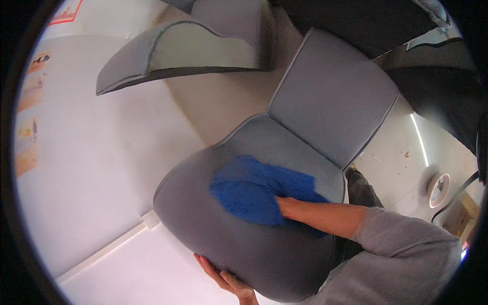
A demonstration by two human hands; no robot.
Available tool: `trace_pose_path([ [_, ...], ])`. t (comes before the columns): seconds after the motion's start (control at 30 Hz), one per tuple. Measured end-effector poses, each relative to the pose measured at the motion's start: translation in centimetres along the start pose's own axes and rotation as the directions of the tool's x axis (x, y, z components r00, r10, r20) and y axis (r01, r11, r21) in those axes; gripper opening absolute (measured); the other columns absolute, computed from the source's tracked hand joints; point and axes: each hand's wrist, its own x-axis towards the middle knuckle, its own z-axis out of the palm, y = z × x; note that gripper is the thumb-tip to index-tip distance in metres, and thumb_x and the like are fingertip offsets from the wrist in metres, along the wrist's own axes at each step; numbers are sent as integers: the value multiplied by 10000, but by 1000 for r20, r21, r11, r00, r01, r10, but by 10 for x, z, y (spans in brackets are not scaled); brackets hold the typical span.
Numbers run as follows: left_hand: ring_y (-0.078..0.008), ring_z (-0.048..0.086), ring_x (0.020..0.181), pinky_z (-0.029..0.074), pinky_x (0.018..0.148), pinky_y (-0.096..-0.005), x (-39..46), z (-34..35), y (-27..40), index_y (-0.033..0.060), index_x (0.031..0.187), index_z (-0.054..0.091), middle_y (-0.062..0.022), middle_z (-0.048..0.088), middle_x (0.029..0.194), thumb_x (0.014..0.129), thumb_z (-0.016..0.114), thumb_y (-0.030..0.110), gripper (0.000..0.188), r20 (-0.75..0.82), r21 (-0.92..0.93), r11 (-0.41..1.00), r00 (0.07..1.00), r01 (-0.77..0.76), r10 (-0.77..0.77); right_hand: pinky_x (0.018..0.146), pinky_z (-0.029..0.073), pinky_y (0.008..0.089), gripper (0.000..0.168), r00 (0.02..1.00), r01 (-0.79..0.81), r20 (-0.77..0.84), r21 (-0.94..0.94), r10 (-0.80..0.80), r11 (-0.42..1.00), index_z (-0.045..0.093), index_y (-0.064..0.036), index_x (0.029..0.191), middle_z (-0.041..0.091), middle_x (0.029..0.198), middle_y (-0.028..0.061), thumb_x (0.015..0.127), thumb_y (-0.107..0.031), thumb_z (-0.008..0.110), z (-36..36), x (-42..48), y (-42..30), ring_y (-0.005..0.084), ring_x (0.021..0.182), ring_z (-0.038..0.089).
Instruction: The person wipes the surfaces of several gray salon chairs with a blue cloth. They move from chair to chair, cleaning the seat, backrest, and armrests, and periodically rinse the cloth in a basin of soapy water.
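Observation:
A grey upholstered furniture piece (248,244), with a broad rounded end and piped edges, lies before me. A bent blue cloth (248,194) is spread on its rounded part. My right hand (284,207) is at the cloth, its fingers hidden beneath or within the folds; the cloth looks slightly blurred. Below, my left hand (228,282) holds the lower rim of the rounded end, fingers along its edge and partly hidden behind it. A flat grey padded panel (331,95) adjoins the piece at the upper right, with a seam between them.
Another grey upholstered piece (202,49) stands at the upper left, near a white wall (114,152) with pictures. White trunking (106,248) and a socket box (150,220) run along the wall. Dark furniture (438,87) fills the upper right. A round pale object (438,190) lies at the right.

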Motion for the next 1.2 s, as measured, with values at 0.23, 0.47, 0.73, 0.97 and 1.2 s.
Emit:
trace_pose_path([
  [0.23, -381, 266, 1331, 214, 1080, -513, -9, -11, -28, -54, 1415, 226, -264, 254, 1449, 874, 388, 596, 861, 43, -118, 988, 994, 104, -99, 1136, 158, 398, 520, 981, 42, 193, -359, 31, 932, 312, -133, 1422, 268, 1488, 96, 963, -377, 349, 42, 100, 8, 282, 1354, 265],
  [0.47, -392, 265, 1331, 222, 1070, -540, -16, -28, -88, -63, 1405, 242, -264, 249, 1451, 869, 331, 630, 881, 9, -109, 985, 991, 136, -135, 1133, 170, 384, 436, 902, 334, 432, -708, 8, 622, 372, -158, 1393, 319, 1466, 71, 975, -271, 330, 28, 105, -4, 269, 1336, 282],
  [0.73, -377, 314, 1308, 255, 1061, -521, -23, -43, -104, -40, 1410, 250, -251, 294, 1435, 838, 363, 686, 932, -60, -82, 978, 979, 192, -197, 828, 464, 437, 240, 952, 110, 19, -954, -307, 280, 576, -113, 1091, 571, 1101, 151, 887, -178, 467, -1, 178, 31, 324, 958, 574],
  [0.97, -374, 352, 1287, 302, 1042, -510, -16, -32, -126, -13, 1413, 262, -245, 316, 1425, 859, 373, 665, 882, -15, -128, 969, 976, 212, -215, 785, 498, 425, 229, 959, 167, 41, -879, -279, 447, 556, -94, 1079, 577, 1075, 187, 864, -148, 498, -42, 211, 71, 350, 961, 592],
  [1.2, -375, 356, 1285, 307, 1038, -509, -17, -26, -132, -10, 1413, 264, -246, 318, 1422, 860, 371, 662, 877, -13, -119, 966, 972, 231, -234, 815, 508, 401, 212, 997, -45, -33, -981, 67, 188, 542, -99, 1029, 590, 1106, 156, 821, -61, 523, -26, 225, 50, 339, 1041, 588],
])
